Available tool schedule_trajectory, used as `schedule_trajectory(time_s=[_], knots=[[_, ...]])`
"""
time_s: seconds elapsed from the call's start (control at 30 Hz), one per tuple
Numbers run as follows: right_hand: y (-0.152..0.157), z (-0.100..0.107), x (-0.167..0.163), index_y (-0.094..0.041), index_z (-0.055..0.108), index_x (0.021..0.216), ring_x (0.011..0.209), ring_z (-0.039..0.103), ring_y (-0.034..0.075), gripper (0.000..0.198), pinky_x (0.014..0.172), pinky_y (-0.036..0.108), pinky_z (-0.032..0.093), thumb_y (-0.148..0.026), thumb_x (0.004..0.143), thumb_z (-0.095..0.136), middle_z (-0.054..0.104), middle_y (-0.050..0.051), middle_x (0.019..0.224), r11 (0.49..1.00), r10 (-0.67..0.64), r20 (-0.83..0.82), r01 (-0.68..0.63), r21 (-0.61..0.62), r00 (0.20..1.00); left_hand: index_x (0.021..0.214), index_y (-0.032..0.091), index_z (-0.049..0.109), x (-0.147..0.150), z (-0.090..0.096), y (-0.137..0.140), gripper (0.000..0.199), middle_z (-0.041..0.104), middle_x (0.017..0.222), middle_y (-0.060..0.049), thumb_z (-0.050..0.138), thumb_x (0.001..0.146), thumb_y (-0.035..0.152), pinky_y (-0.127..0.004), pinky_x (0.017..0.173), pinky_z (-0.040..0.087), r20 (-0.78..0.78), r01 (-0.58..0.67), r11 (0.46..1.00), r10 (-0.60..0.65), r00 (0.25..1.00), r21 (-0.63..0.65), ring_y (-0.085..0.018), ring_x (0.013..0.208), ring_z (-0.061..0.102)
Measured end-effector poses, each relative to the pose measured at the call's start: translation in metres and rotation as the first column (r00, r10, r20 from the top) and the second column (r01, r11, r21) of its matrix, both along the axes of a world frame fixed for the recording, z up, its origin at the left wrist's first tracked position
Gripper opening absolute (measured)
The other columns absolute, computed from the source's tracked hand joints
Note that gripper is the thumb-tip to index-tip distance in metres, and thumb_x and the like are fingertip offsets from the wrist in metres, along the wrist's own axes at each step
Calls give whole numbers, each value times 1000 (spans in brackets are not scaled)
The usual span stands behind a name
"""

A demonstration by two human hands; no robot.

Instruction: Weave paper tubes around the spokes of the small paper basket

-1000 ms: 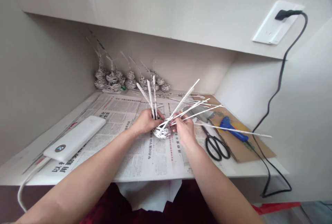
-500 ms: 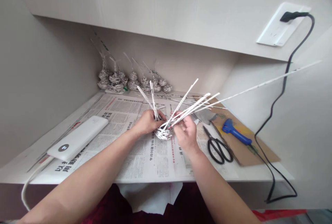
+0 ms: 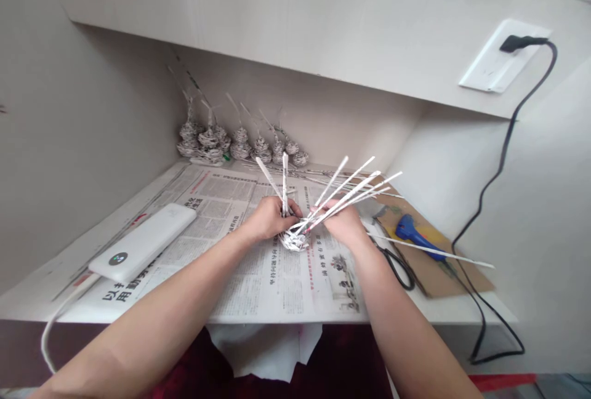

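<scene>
A small, round woven paper piece (image 3: 294, 240) is held just above the newspaper, with several stiff rolled-paper strips (image 3: 353, 193) fanning up from it. My left hand (image 3: 272, 217) grips its left side, thumb on the rim, by two upright strips. On the right, my right hand (image 3: 344, 221) is closed behind the fan of strips; the strips partly cover its fingers. One long paper strip (image 3: 429, 245) comes out from behind the right wrist and runs to the right, across the blue glue gun (image 3: 415, 236). Where the fingers pinch it is hidden.
Several gourd-shaped woven paper pieces (image 3: 240, 143) stand along the back wall. A white power bank (image 3: 148, 239) with a cable lies at left. Scissors (image 3: 401, 270) and cardboard (image 3: 443, 282) lie at right. A black cord (image 3: 489, 177) hangs from the wall socket (image 3: 505, 57).
The long strip has swung from pointing up and right to lying lower, out past my right wrist. My right hand has moved slightly right and away, behind the fanned strips. The left keeps its grip.
</scene>
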State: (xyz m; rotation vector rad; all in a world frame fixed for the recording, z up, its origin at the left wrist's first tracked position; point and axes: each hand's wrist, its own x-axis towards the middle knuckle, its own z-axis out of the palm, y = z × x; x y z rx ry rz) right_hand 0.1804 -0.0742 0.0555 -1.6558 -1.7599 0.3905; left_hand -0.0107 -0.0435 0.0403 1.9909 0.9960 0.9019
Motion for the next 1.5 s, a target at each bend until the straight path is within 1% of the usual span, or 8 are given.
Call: schedule_trajectory(time_s=[0.2,0.43,0.57,0.8,1.0,1.23,1.37,1.5], knots=[[5,-8,-12,-21,66,72,60,58,14,13,56,22,41,-31,71,59,67,-2,65,999,-9,-129,13,33,992,78,16,72,0,-2,2,15,72,76,-2,61,69,15,-22,66,48,9,38,996,-38,999,81,-14,70,64],[15,-27,-14,-21,67,77,44,55,14,15,44,24,41,-30,66,62,62,-3,53,994,-92,-372,63,-89,924,77,18,71,1,-5,4,14,72,79,-2,59,71,12,-24,76,49,2,89,980,-91,996,180,-16,77,65],[16,-23,-17,-20,67,71,53,61,16,14,49,24,45,-32,63,67,65,-1,57,998,-66,-331,68,-6,941,77,18,71,0,-3,3,16,71,81,-3,59,72,11,-28,82,48,-32,125,976,-122,992,176,-17,80,64],[14,-22,-20,-21,68,71,56,62,17,13,51,24,45,-31,65,64,65,-2,56,998,-35,-346,50,36,938,79,19,72,-2,1,3,19,69,86,-4,56,74,9,-28,85,47,-30,246,942,-246,969,228,-18,86,63],[15,-20,-23,-21,68,70,58,62,16,11,53,24,45,-28,64,63,67,-2,59,998,-20,-311,35,42,950,73,17,69,1,-6,6,14,69,81,-3,57,73,11,-27,80,48,18,173,957,-182,983,231,-16,79,63],[9,-16,-25,-21,67,65,59,58,14,10,53,22,40,-27,68,59,64,-3,59,995,-7,-176,24,98,984,75,15,66,2,-7,2,7,68,71,-1,62,70,18,-23,67,48,43,90,995,-91,995,40,-14,67,61],[4,-16,-27,-21,62,63,54,54,12,14,51,20,38,-30,72,58,61,-3,57,993,4,-138,12,118,990,74,15,60,2,-5,1,6,66,70,0,62,68,16,-21,62,47,26,26,998,-27,999,63,-12,63,59],[-3,-13,-30,-22,63,68,54,55,12,13,52,20,38,-29,75,56,63,-3,59,993,27,-121,-12,119,992,81,15,59,2,-6,4,19,66,73,-1,67,64,19,-23,63,47,22,-24,994,22,1000,108,-14,66,60]])
